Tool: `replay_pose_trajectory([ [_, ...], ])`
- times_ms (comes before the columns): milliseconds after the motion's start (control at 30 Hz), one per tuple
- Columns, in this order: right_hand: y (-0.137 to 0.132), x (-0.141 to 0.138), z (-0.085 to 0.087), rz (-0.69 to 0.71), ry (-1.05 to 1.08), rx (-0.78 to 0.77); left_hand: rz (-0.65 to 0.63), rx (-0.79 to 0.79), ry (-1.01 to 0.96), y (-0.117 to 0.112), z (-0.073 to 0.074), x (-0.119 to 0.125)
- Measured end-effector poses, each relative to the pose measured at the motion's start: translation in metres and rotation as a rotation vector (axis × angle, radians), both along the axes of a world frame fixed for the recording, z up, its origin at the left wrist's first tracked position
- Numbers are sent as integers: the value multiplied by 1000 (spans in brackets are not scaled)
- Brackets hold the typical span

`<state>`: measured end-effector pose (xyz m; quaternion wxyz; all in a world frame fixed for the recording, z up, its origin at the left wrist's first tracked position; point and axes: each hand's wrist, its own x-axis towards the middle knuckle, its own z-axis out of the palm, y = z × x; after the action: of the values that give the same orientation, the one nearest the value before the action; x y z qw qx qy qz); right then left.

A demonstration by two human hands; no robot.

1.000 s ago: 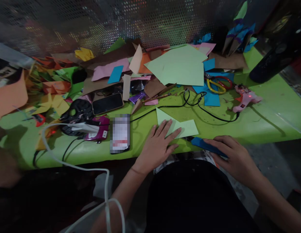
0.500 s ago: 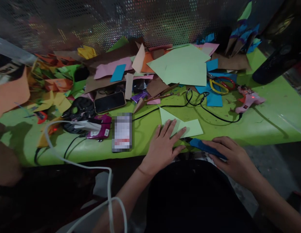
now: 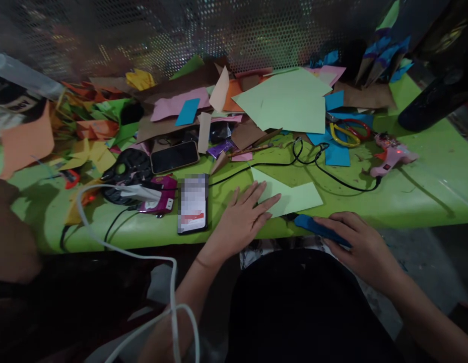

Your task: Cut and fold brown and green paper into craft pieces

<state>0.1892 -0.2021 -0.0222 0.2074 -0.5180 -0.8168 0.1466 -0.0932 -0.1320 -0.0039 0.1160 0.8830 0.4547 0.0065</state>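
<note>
My left hand (image 3: 239, 219) lies flat with fingers spread on the green table (image 3: 407, 196), its fingertips on the left part of a pale green folded paper (image 3: 294, 195). My right hand (image 3: 356, 244) is at the table's front edge, fingers curled round a blue-handled tool (image 3: 313, 226) whose tip points toward the paper. A phone with a lit screen (image 3: 193, 203) lies just left of my left hand.
Piles of coloured paper scraps (image 3: 286, 103) cover the back of the table. Yellow-and-red scissors (image 3: 345, 132), a pink glue gun (image 3: 392, 154) with a black cord, a dark phone (image 3: 174, 156), and a white cable (image 3: 143, 257) are around. A dark cylinder (image 3: 430, 103) stands at far right.
My left hand has slid a little left, so more of the pale green paper shows. The right hand stays on the blue tool. The view has shifted slightly.
</note>
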Motion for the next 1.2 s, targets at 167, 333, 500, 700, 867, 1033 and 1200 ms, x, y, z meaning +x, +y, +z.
replay_pose_trajectory([
  [167,0,-2,0,6,27,12,-17,32,18,1,-12,-4],
  [333,1,-11,1,21,38,8,-13,69,21,-1,-14,-2],
  [500,0,-14,0,30,27,9,-11,63,26,-1,-14,-3],
  [700,1,-20,-2,66,2,25,-14,72,17,-1,-16,-3],
  [867,2,-21,-1,87,-9,30,-11,55,8,-1,-13,-3],
  [1033,2,-30,-1,96,25,10,-2,48,-12,-1,-13,-3],
  [1200,2,-30,0,158,96,-93,-2,1,-31,0,-10,-5],
])
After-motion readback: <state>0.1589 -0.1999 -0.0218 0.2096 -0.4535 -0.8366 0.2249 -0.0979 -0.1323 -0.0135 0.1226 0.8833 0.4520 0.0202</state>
